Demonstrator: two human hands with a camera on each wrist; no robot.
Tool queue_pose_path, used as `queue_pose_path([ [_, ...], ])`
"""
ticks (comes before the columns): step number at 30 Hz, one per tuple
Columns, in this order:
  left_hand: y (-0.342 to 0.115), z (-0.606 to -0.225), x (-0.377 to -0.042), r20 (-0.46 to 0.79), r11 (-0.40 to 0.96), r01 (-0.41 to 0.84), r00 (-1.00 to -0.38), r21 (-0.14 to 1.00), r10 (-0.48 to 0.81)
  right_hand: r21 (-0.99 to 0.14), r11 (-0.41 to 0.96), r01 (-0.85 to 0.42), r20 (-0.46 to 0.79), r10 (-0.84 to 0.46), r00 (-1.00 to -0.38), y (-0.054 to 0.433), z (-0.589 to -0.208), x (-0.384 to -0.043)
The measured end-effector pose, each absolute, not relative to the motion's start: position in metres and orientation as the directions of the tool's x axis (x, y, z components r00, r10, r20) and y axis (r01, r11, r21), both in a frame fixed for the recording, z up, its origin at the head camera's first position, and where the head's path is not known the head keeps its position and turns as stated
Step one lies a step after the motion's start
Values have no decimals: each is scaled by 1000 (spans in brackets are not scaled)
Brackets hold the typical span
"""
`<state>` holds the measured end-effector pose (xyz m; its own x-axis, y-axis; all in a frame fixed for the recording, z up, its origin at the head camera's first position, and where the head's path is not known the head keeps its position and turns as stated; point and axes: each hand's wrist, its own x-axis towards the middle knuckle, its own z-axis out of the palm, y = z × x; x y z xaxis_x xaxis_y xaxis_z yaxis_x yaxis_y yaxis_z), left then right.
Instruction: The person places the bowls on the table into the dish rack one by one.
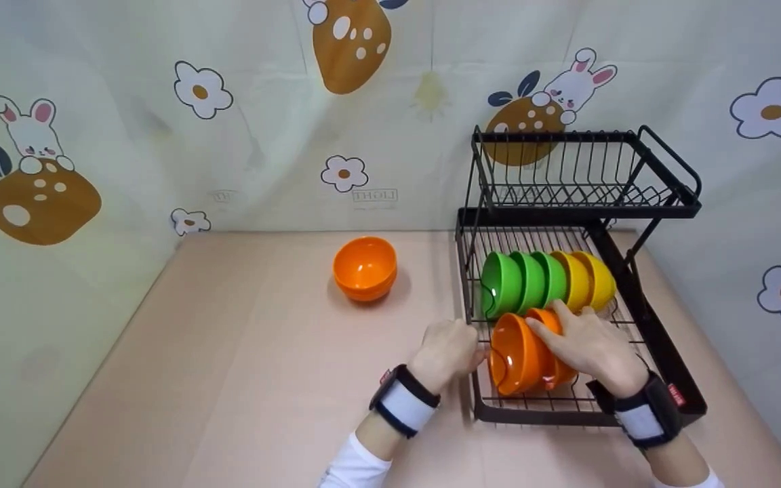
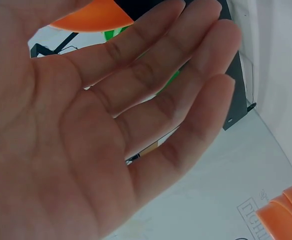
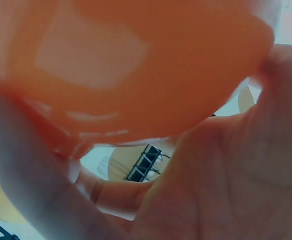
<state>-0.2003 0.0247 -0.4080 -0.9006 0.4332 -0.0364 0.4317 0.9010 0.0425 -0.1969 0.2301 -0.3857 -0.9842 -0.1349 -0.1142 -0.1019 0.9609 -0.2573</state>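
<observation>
Two orange bowls, a left one (image 1: 511, 356) and a right one (image 1: 545, 315), stand on edge in the front of the black dish rack (image 1: 533, 410). My right hand (image 1: 594, 342) grips the right bowl, thumb and fingers spread round its outside; its orange wall (image 3: 136, 65) fills much of the right wrist view. My left hand (image 1: 448, 349) is at the rack's left side, thumb side close to the left bowl's rim. In the left wrist view its fingers (image 2: 150, 100) are extended, slightly bent, with nothing in the palm; whether the thumb touches the bowl is hidden.
Behind the orange bowls, green bowls (image 1: 502, 285) and yellow bowls (image 1: 601, 281) stand in a row. Nested orange bowls (image 1: 365, 268) sit on the table (image 1: 282, 352) left of the rack. An upper rack tier (image 1: 587, 210) overhangs the back. A patterned curtain (image 1: 262, 163) hangs behind.
</observation>
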Motion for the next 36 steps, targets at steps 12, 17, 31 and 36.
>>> queue_pose_path([
  [12,24,-409,-201,-29,900,427,-902,85,431,-378,920,-104,-169,-179,-969,227,-394,-203],
  [17,24,-409,-201,-27,900,425,-903,96,429,-390,914,-111,-177,-192,-965,227,-394,-202],
  [31,6,-404,-213,11,877,450,-891,169,455,-310,938,-152,-129,-200,-971,228,-390,-202],
  [36,-9,-403,-221,143,904,415,-905,102,400,-302,941,-153,-69,-181,-981,229,-388,-201],
])
